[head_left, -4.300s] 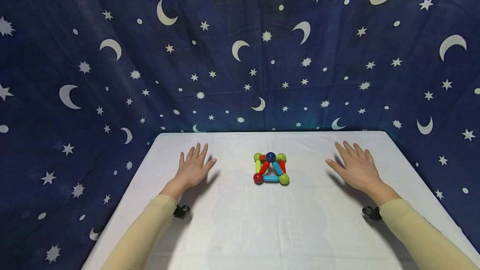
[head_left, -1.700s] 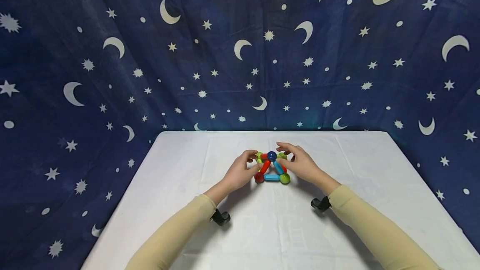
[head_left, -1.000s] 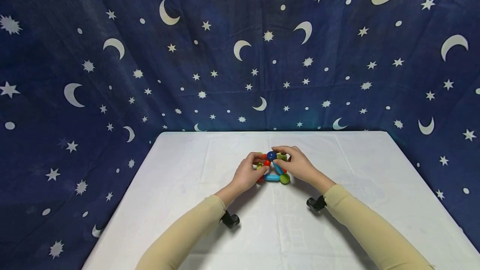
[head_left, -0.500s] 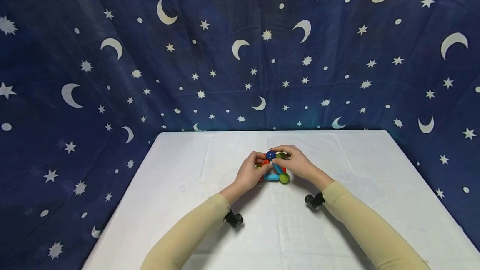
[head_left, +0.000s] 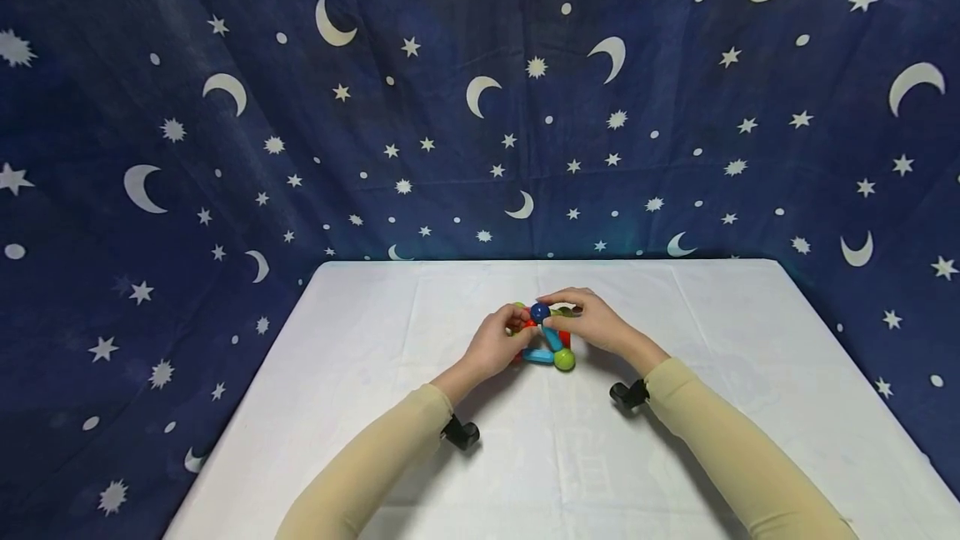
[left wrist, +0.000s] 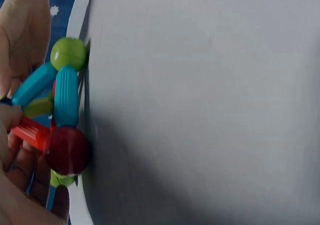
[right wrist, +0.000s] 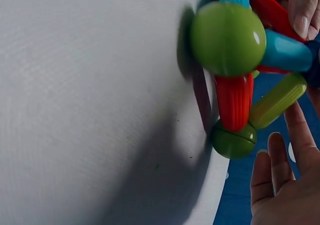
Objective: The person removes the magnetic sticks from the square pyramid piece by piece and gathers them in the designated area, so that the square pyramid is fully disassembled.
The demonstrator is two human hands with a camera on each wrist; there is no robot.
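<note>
A small pyramid of coloured rods and balls [head_left: 538, 356] stands on the white table, between the two hands. My left hand [head_left: 495, 344] pinches a slanting red rod [left wrist: 30, 133] on the pyramid's left side, just above the dark red ball [left wrist: 67, 151]. From the right, my right hand [head_left: 596, 325] pinches the dark blue ball [head_left: 540, 312] at the top with thumb and index finger; its other fingers are spread behind. A green ball [head_left: 564, 359] forms the near right corner. Fingers hide part of the far side. Whether the base touches the cloth everywhere, I cannot tell.
White cloth covers the table [head_left: 555, 457]. Behind and beside it hangs a dark blue curtain [head_left: 420, 107] with moons and stars. A black wrist camera [head_left: 461, 433] sits below the left wrist, another black camera [head_left: 628, 394] below the right.
Both hands came in from the table's sides and took hold of the pyramid. In the last half second its near right corner shifted slightly left and nearer, turning the base a little.
</note>
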